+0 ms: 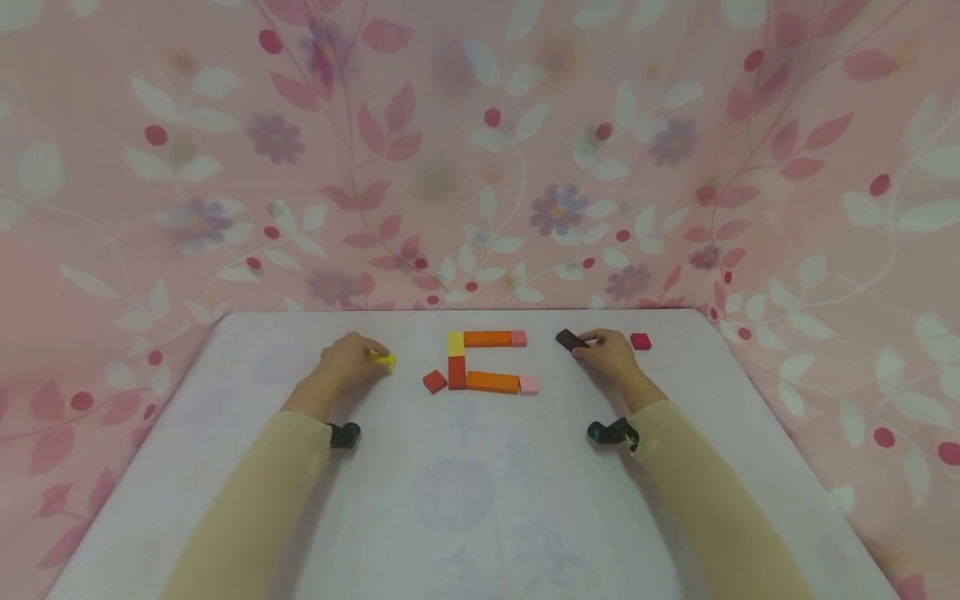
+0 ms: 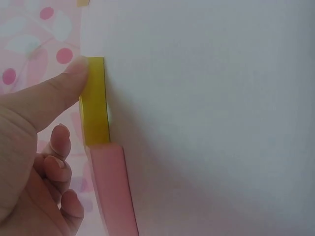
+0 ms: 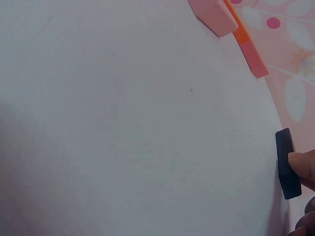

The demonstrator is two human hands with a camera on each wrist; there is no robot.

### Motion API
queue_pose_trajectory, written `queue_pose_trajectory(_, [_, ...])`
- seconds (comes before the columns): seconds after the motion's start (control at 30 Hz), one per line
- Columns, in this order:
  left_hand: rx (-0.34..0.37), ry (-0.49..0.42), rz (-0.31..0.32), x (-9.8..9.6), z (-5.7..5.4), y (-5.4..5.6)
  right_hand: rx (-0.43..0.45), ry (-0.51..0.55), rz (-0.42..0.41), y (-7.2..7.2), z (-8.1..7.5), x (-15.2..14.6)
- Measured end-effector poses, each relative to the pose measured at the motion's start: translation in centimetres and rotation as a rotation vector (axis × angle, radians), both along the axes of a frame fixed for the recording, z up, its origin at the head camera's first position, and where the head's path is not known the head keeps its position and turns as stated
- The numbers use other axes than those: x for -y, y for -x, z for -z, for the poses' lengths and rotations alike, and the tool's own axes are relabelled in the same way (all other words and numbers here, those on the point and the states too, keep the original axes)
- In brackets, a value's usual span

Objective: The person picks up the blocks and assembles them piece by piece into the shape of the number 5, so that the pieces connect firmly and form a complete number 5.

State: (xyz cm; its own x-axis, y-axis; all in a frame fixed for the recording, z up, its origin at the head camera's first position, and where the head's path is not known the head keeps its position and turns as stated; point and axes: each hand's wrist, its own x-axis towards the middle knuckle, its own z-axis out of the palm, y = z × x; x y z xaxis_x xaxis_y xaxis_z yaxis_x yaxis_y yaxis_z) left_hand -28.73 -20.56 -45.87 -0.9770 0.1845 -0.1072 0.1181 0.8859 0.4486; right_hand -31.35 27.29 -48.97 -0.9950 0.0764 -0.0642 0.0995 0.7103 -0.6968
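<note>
At the left of the head view, my left hand (image 1: 348, 361) pinches a small yellow block (image 1: 386, 360). In the left wrist view the thumb lies along the far side of that yellow block (image 2: 96, 101), and a pink block (image 2: 114, 189) adjoins its lower end. The pink block is hidden behind the hand in the head view. On the other side, my right hand (image 1: 609, 354) holds a black oblong block (image 1: 572, 341) between thumb and fingers. The right wrist view shows the thumb across the middle of the black block (image 3: 287, 162), which stands tilted close over the tabletop.
Between the hands lies a C-shaped layout: a yellow block (image 1: 456, 343), a red block (image 1: 457, 373), two orange bars (image 1: 487, 339) and two pink end blocks (image 1: 528, 385). A loose red block (image 1: 435, 382) sits left of it. Another red block (image 1: 641, 342) lies beyond the right hand.
</note>
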Motion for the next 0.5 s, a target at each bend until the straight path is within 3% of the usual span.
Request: queue_pose_trajectory(0.5, [0.030,0.031,0.050,-1.4,0.1,-1.9,0.086,-0.023,-0.099,-2.5,-0.7,0.3])
